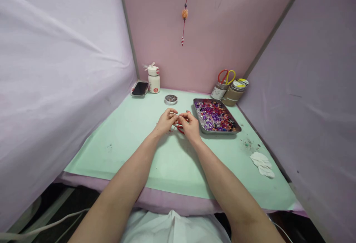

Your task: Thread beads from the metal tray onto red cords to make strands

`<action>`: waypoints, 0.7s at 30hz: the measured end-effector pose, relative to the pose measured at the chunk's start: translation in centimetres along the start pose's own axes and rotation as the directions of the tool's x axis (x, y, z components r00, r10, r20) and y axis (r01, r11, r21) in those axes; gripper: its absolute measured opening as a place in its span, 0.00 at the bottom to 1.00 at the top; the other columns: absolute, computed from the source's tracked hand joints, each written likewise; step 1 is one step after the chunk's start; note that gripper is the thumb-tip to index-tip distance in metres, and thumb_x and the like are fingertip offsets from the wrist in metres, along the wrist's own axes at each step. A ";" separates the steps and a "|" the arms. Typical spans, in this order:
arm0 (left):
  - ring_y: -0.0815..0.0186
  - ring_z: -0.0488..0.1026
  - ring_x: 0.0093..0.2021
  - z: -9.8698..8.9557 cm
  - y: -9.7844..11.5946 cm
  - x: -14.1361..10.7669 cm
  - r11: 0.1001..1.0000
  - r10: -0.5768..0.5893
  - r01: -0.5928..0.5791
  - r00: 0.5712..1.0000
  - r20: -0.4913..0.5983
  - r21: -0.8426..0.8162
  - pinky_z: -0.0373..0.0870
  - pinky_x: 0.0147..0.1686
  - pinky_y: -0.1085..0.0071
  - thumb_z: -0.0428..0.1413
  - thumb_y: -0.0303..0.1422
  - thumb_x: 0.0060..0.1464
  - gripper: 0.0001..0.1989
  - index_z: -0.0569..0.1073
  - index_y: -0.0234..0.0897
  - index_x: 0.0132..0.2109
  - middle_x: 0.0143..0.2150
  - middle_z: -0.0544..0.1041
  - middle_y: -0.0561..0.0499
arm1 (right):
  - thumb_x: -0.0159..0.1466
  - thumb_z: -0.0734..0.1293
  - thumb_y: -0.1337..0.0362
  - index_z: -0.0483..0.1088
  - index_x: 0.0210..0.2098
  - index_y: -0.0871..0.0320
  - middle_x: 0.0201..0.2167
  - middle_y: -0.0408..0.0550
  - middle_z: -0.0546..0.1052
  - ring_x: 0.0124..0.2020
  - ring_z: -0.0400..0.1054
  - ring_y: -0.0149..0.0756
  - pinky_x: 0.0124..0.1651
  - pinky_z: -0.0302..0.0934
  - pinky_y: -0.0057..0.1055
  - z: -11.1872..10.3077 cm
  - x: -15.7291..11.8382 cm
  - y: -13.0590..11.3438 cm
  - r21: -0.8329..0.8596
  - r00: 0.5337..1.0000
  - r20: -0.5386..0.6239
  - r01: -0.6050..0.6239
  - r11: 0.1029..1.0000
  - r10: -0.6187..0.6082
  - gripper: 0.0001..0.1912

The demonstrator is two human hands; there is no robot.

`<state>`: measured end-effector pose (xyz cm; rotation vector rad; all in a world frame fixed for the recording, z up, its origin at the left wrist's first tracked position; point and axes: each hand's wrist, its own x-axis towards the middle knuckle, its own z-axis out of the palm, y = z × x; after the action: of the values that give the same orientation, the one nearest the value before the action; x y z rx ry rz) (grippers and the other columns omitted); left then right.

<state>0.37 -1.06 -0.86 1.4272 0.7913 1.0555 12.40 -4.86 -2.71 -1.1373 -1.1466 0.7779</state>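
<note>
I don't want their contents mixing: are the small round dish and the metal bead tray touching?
Apart. The head view shows green tabletop between the small round dish and the metal bead tray.

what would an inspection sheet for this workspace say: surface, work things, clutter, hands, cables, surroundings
Surface: green tabletop, with dark marks toward the right edge
Work things: metal tray of mixed beads; round dish; red handle partly hidden by the right hand
Clutter: phone, white bottle, crumpled white tissue
Hands: left hand and right hand close together, fingers pinched; anything held is too small to tell
Cables: white cable below the table, lower left
Surroundings: pink back panel with hanging beaded string; pale side sheets
</note>
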 end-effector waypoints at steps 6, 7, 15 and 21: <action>0.72 0.67 0.28 -1.1 0.4 0.0 0.995 -0.042 0.034 0.996 0.082 0.094 0.61 0.30 0.74 0.58 0.37 0.48 0.12 0.70 0.34 0.39 0.29 0.73 0.53 | 0.59 0.64 0.56 0.67 0.31 0.57 0.30 0.44 0.71 0.28 0.64 0.30 0.30 0.64 0.28 -0.5 0.3 -0.7 0.003 0.978 -0.203 0.049 0.999 -0.047 0.10; 0.71 0.69 0.30 -1.4 0.6 -0.1 0.990 -0.065 0.051 0.992 0.106 0.128 0.62 0.32 0.73 0.59 0.36 0.47 0.12 0.71 0.34 0.38 0.31 0.74 0.52 | 0.59 0.64 0.56 0.67 0.31 0.57 0.29 0.43 0.70 0.28 0.64 0.30 0.31 0.63 0.28 -0.6 0.3 -0.9 -0.014 0.971 -0.230 0.061 0.998 -0.063 0.10; 0.68 0.68 0.30 -3.0 1.2 -0.5 0.943 -0.194 0.131 0.964 0.183 0.307 0.61 0.31 0.71 0.60 0.36 0.43 0.10 0.75 0.34 0.32 0.30 0.75 0.50 | 0.60 0.61 0.56 0.68 0.33 0.59 0.31 0.46 0.72 0.34 0.65 0.34 0.40 0.61 0.32 -1.2 1.0 0.3 -0.143 0.943 -0.304 0.091 0.986 -0.131 0.12; 0.71 0.64 0.25 -3.1 0.6 0.0 0.926 -0.195 0.160 0.978 0.070 0.341 0.58 0.27 0.72 0.58 0.35 0.43 0.09 0.75 0.35 0.31 0.27 0.73 0.53 | 0.61 0.58 0.63 0.72 0.41 0.59 0.42 0.53 0.69 0.42 0.65 0.38 0.49 0.61 0.39 -1.4 1.0 0.9 -0.363 0.958 -0.217 0.097 0.927 -0.185 0.14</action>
<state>-2.51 0.02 -0.37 1.6448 1.0404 0.7241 14.09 -4.08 -3.32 -1.3846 -1.1659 0.3107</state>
